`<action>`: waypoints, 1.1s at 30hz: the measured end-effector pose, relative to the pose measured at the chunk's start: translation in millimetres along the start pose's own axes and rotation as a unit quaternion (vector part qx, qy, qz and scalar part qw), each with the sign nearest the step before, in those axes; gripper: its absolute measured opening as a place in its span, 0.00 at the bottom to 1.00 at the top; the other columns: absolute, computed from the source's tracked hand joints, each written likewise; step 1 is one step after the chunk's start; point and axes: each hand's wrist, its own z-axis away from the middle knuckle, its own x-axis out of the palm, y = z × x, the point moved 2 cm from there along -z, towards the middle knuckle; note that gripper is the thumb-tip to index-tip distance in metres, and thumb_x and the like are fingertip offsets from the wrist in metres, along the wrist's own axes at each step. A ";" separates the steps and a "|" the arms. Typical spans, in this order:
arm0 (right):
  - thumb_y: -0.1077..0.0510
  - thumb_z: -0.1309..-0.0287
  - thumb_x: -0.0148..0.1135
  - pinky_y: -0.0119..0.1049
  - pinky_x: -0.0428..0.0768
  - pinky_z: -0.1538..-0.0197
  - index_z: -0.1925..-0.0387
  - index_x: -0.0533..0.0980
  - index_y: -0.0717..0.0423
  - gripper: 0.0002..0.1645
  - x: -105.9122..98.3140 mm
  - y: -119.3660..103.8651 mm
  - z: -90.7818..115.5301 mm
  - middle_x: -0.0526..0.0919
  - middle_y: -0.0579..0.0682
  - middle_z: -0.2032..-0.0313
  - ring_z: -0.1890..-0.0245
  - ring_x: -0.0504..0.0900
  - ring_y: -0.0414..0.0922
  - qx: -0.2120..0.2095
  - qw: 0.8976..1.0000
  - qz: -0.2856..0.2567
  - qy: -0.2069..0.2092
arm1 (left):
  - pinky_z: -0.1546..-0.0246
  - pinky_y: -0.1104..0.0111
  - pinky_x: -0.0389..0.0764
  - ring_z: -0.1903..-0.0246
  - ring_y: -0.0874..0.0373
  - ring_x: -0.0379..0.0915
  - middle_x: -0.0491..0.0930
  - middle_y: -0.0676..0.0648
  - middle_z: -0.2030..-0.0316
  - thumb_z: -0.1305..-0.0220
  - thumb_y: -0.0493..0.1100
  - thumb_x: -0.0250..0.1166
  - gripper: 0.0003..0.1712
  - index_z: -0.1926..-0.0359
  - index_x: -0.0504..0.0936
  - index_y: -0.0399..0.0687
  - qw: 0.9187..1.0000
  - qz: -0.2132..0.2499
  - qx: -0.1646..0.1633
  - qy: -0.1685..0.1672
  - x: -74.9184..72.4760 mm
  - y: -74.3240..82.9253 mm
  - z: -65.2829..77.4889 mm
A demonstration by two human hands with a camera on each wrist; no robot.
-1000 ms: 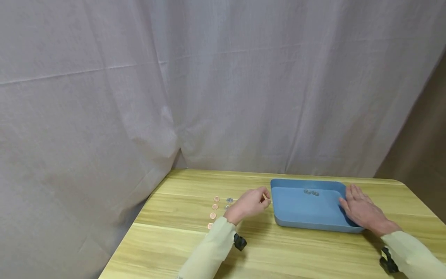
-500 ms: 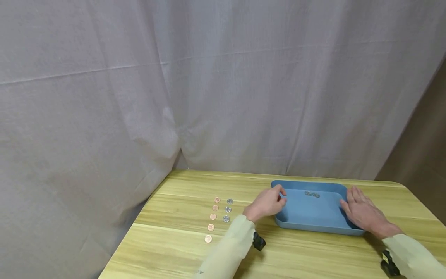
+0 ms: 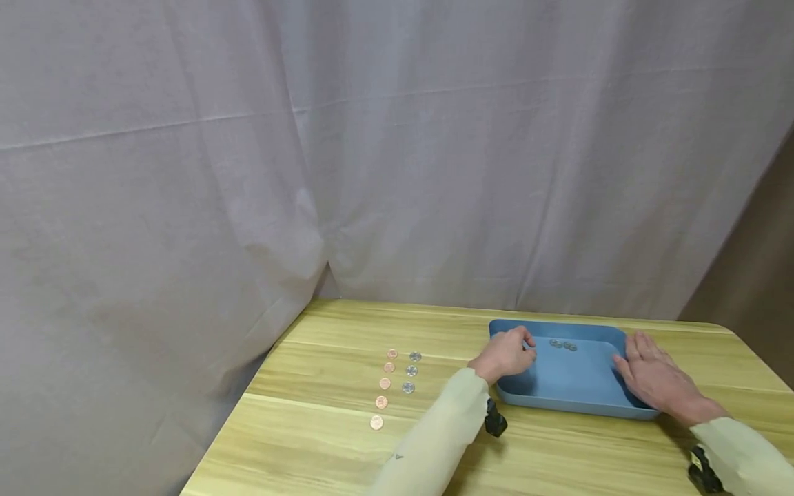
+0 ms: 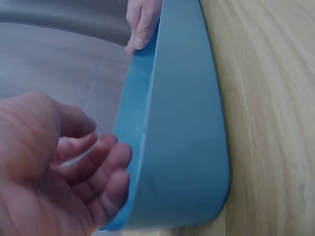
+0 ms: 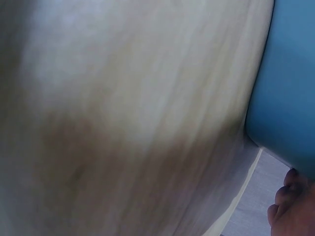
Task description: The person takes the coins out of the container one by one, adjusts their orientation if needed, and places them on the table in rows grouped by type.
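Note:
My left hand [image 3: 505, 355] hovers over the left end of a blue tray [image 3: 577, 406], its fingers loosely bent. In the left wrist view no object shows between the thumb and fingers, which lie beside the tray's wall [image 4: 184, 123]. Several silver coins [image 3: 563, 344] lie in a short row toward the back of the tray floor. At the tray's right end, my right hand [image 3: 660, 379] rests along the rim with straight fingers and the thumb on the inner side.
On the wooden table [image 3: 298, 441], left of the tray, several copper coins [image 3: 384, 384] form a column. Beside it stands a column of three silver coins [image 3: 411, 370]. A grey curtain [image 3: 422, 172] hangs behind the table's back edge.
The left hand has moved right, from the table beside the tray to over its left end, uncovering the coin columns. The right hand stays on the tray's right rim.

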 end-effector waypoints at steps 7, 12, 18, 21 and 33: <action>0.44 0.23 0.32 0.64 0.38 0.27 0.33 0.45 0.85 0.44 -2.2 -1.1 -0.5 0.42 0.83 0.32 0.28 0.38 0.74 -0.013 1.000 0.005 0.010 | 0.80 0.68 0.55 0.86 0.59 0.46 0.59 0.55 0.84 0.28 0.46 0.55 0.14 0.73 0.66 0.55 0.999 0.010 -0.033 0.009 17.3 0.9 -19.5; 0.44 0.23 0.30 0.64 0.37 0.27 0.33 0.44 0.85 0.44 -1.0 -1.5 0.0 0.41 0.83 0.31 0.28 0.37 0.73 -0.011 1.000 0.002 0.010 | 0.79 0.67 0.49 0.84 0.59 0.37 0.49 0.54 0.84 0.28 0.43 0.53 0.22 0.79 0.57 0.54 1.000 -0.004 -0.026 -0.008 29.2 7.1 -32.5; 0.45 0.22 0.30 0.63 0.37 0.27 0.33 0.45 0.85 0.43 -1.2 -2.9 0.2 0.44 0.83 0.32 0.28 0.39 0.73 -0.018 1.000 0.007 0.018 | 0.76 0.67 0.64 0.79 0.60 0.60 0.77 0.58 0.66 0.30 0.43 0.57 0.04 0.61 0.78 0.56 0.999 0.024 -0.021 -0.020 33.9 17.3 -38.5; 0.46 0.22 0.31 0.63 0.37 0.27 0.33 0.46 0.85 0.42 0.0 -4.4 -0.3 0.46 0.83 0.32 0.28 0.40 0.73 -0.022 1.000 0.008 0.018 | 0.75 0.67 0.66 0.77 0.59 0.62 0.80 0.58 0.53 0.30 0.43 0.58 0.09 0.52 0.80 0.60 0.999 0.017 -0.024 -0.030 35.9 14.7 -42.4; 0.46 0.22 0.31 0.64 0.39 0.27 0.33 0.45 0.85 0.43 -0.7 -4.3 -0.1 0.45 0.84 0.32 0.28 0.40 0.73 -0.015 1.000 0.006 0.018 | 0.75 0.67 0.62 0.74 0.61 0.58 0.75 0.60 0.38 0.30 0.47 0.55 0.26 0.35 0.70 0.76 0.994 -0.088 -0.019 -0.053 50.1 9.8 -60.7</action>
